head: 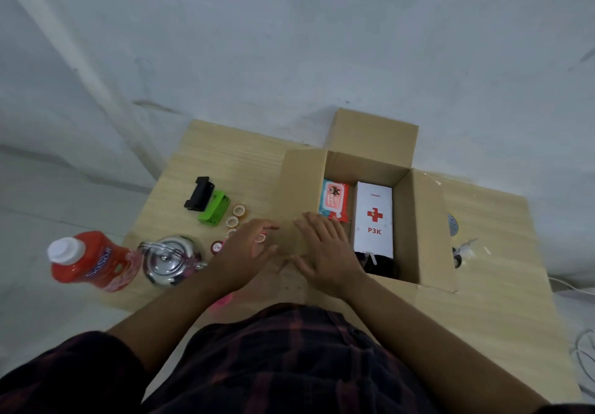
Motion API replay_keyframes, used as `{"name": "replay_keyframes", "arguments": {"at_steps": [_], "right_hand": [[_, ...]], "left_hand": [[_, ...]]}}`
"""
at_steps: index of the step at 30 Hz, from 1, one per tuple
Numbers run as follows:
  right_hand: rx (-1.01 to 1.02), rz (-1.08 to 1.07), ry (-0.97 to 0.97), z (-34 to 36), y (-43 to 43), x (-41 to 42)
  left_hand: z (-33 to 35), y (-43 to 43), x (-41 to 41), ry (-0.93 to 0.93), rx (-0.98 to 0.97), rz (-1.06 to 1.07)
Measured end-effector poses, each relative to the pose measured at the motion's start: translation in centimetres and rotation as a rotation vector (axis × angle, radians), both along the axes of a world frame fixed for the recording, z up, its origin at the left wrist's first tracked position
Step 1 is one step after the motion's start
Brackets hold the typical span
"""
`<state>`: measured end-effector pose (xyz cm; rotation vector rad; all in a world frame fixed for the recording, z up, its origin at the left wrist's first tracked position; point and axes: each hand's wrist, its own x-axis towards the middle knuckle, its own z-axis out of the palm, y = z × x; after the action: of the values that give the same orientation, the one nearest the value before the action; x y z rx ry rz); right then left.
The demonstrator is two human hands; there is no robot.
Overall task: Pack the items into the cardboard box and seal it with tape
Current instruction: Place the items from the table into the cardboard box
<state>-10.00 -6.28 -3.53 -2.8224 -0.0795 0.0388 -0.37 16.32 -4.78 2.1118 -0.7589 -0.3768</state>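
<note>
1. Cardboard box (421, 220) stands open just ahead & right of both hands; its long axis runs away from the person.
2. Left hand (248, 246) & right hand (325, 249) lie flat on the left flap (299, 182), gripping nothing.
3. Right hand is nearer the opening. Kettle (170, 259) & red bottle (93, 262) sit nearer the left hand, prob. next in.

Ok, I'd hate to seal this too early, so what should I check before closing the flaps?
1. P3K box and wipes inside the cardboard box: ok.
2. Bottle packed: not ok, on the table.
3. Kettle packed: not ok, beside the bottle.
4. Room left for both: cannot tell.
5. Tape rolls in reach: ok, by the left hand.
6. Hands free: ok, left hand and right hand lie flat on a flap.
</note>
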Motion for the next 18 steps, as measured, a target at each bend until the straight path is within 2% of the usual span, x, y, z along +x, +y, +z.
{"name": "replay_keyframes", "arguments": {"at_steps": [3, 6, 10, 18], "right_hand": [[-0.039, 0.062, 0.014, 0.0, 1.5, 1.7], [-0.121, 0.131, 0.135, -0.1, 2.5, 3.5], [-0.254, 0.181, 0.296, 0.1, 3.4, 5.5], [-0.318, 0.161, 0.425, -0.4, 3.5, 9.0]], "left_hand": [[0.5, 1.8, 1.6, -0.015, 0.001, 0.081], [0.8, 3.4, 3.6, -0.032, 0.006, 0.118], [1.1, 4.9, 6.5, 0.034, 0.031, 0.141], [0.5, 5.1, 10.8, -0.022, 0.203, 0.011]]}}
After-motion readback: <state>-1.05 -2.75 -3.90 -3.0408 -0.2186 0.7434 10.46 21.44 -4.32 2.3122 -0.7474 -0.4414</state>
